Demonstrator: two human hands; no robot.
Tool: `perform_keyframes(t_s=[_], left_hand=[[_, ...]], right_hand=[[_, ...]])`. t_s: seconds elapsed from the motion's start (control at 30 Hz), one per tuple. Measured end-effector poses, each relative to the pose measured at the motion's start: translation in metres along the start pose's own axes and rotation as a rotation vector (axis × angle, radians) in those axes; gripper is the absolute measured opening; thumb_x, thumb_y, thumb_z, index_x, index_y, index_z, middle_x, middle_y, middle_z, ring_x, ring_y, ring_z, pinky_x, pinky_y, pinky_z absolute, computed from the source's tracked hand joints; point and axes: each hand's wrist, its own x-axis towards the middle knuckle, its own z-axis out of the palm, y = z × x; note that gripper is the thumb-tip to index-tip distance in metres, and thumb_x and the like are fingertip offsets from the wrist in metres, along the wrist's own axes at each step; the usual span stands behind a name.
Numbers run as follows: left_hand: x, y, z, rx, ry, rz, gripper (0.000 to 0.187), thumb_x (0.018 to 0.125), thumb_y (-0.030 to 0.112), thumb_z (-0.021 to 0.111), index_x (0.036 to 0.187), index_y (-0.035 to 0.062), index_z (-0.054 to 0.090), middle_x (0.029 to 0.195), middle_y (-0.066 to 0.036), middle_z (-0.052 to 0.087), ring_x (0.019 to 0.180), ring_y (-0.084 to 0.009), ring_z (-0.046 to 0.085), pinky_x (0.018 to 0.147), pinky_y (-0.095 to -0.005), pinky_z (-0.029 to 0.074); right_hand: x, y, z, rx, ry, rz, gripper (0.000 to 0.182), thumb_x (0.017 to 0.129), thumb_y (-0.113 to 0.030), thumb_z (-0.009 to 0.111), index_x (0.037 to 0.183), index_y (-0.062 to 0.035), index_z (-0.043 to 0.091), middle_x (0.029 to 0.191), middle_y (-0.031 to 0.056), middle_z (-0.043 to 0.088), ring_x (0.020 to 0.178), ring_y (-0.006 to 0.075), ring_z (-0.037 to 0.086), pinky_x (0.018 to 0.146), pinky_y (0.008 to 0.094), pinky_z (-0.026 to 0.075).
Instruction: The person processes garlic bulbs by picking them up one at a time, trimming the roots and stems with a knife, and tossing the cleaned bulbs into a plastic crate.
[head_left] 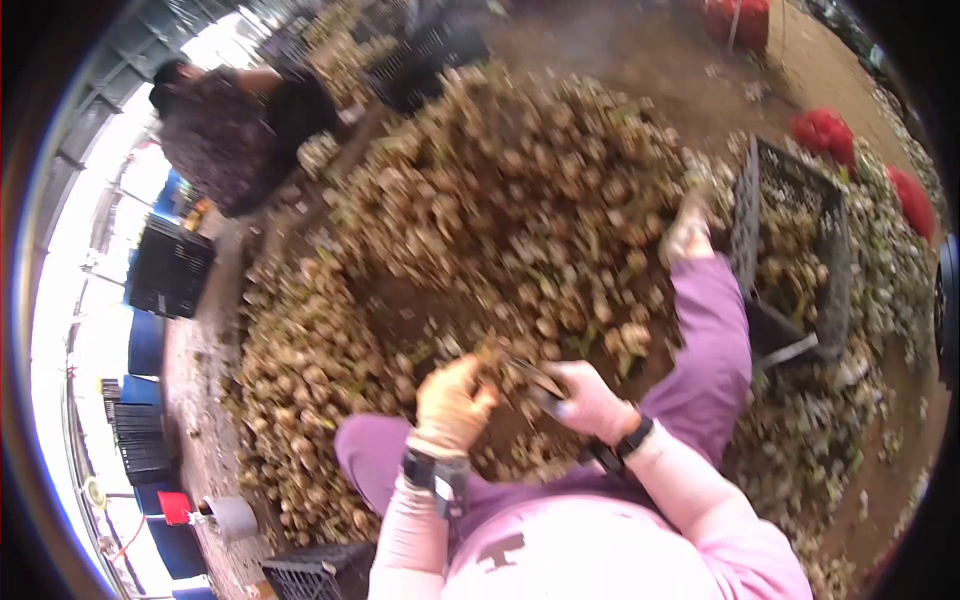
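Note:
My left hand [452,405], in a yellowish glove, is closed in front of my lap. A blurred brownish stalk [490,352], garlic by its look, shows at its fingertips; the palm side is hidden. Just to the right, my right hand [592,403], in a pale glove, is wrapped round dark-handled shears [540,382]. The blades point toward the left hand's fingertips; motion blur hides whether they touch the stalk. Both hands are above bare ground between my legs, with a large heap of garlic bulbs [500,190] in front.
More garlic [300,390] is piled at left. A dark crate [745,215] holding bulbs stands beyond my right leg, amid white trimmings [880,270] and red sacks [823,135]. Another person [230,135] bends at upper left. Black crates [172,265], another crate [305,575] and a bucket [235,520] stand left.

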Motion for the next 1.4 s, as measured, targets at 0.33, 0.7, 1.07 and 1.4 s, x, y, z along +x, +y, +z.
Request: perform_keyframes(t_s=[0.33, 0.7, 1.07, 1.4], left_hand=[[-0.017, 0.002, 0.009, 0.133, 0.102, 0.232, 0.025, 0.062, 0.009, 0.066, 0.086, 0.0071, 0.061, 0.073, -0.009, 0.06, 0.067, -0.026, 0.058, 0.06, -0.035, 0.045], [-0.014, -0.02, -0.009, -0.393, 0.326, 0.162, 0.022, 0.082, 0.011, 0.063, 0.1, 0.0005, 0.062, 0.096, -0.009, 0.06, 0.074, -0.0147, 0.06, 0.07, -0.0302, 0.05], [-0.024, -0.011, 0.008, -1.343, -0.101, -0.326, 0.05, 0.079, -0.011, 0.049, 0.127, 0.0029, 0.042, 0.114, -0.008, 0.056, 0.101, -0.0169, 0.056, 0.089, -0.0287, 0.045], [-0.027, 0.0, 0.013, -1.054, -0.275, -0.467, 0.045, 0.078, 0.005, 0.066, 0.118, 0.0071, 0.047, 0.103, -0.001, 0.059, 0.099, -0.0144, 0.056, 0.083, -0.0272, 0.045]], right_hand=[[0.006, 0.004, 0.012, -0.102, -0.107, -0.013, 0.022, 0.071, -0.017, 0.064, 0.089, -0.0036, 0.061, 0.069, 0.0188, 0.057, 0.066, 0.0364, 0.057, 0.057, 0.0354, 0.045], [-0.004, 0.049, 0.029, 0.39, -0.181, 0.506, 0.025, 0.08, -0.019, 0.064, 0.093, 0.0032, 0.063, 0.076, 0.0052, 0.063, 0.074, 0.0077, 0.051, 0.069, 0.0265, 0.045], [0.004, 0.016, 0.003, 0.083, -0.221, 0.407, 0.018, 0.083, -0.015, 0.062, 0.091, 0.0008, 0.062, 0.061, 0.0032, 0.053, 0.061, 0.005, 0.043, 0.055, 0.0262, 0.041], [0.006, -0.019, -0.009, -0.395, -0.271, 0.099, 0.034, 0.06, -0.015, 0.067, 0.09, -0.0029, 0.06, 0.075, 0.0177, 0.059, 0.074, 0.0363, 0.059, 0.062, 0.041, 0.047]])
